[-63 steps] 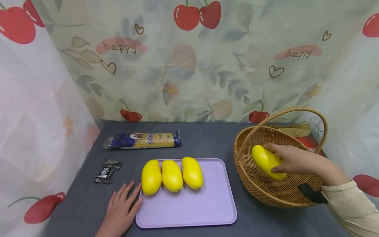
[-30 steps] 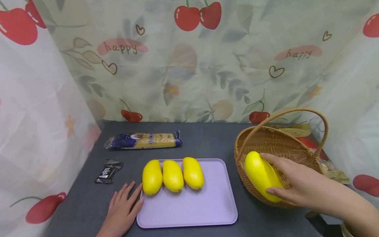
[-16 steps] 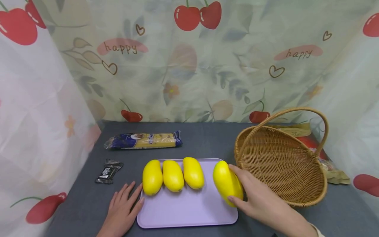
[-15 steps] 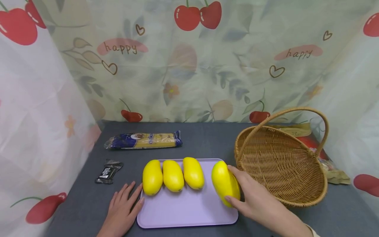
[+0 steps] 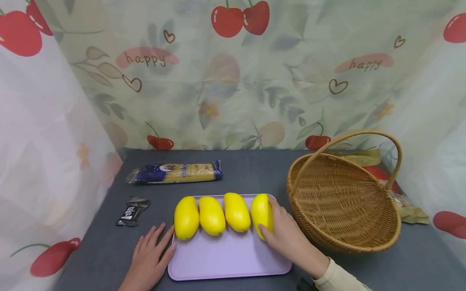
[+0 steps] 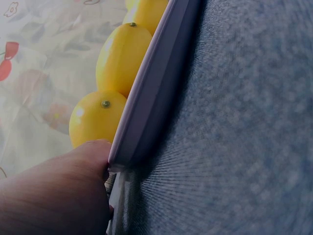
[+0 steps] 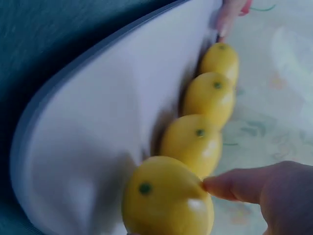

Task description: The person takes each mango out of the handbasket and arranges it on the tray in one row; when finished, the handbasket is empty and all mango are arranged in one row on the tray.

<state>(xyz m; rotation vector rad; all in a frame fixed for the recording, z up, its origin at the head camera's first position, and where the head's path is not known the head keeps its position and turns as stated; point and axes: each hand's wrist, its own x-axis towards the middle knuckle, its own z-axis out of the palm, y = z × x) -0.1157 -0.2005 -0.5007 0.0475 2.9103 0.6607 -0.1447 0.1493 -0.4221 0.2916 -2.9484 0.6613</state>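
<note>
My right hand [image 5: 287, 234] grips a yellow mango [image 5: 260, 210] at the far right of the lilac tray [image 5: 225, 260], thumb on its near side and fingers on its right side. In the right wrist view, this mango [image 7: 161, 205] appears closest, with a fingertip against its surface. Three more mangoes [image 5: 212, 217] lie side by side to its left, along the tray's back half. My left hand [image 5: 150, 254] lies flat on the dark tabletop, fingers spread, its index finger and thumb touching the tray's left edge.
A wicker basket [image 5: 342, 202] with a tall handle stands to the right, close beside the tray. Packages [image 5: 411, 210] are partly hidden behind it. A pasta packet [image 5: 174, 172] and a small black wrapped snack [image 5: 132, 211] lie at the left. Printed curtains enclose the back and sides.
The right hand has lifted the mango out of the basket and carried it left onto the tray, beside the other three. The left hand stays at the tray's left edge.
</note>
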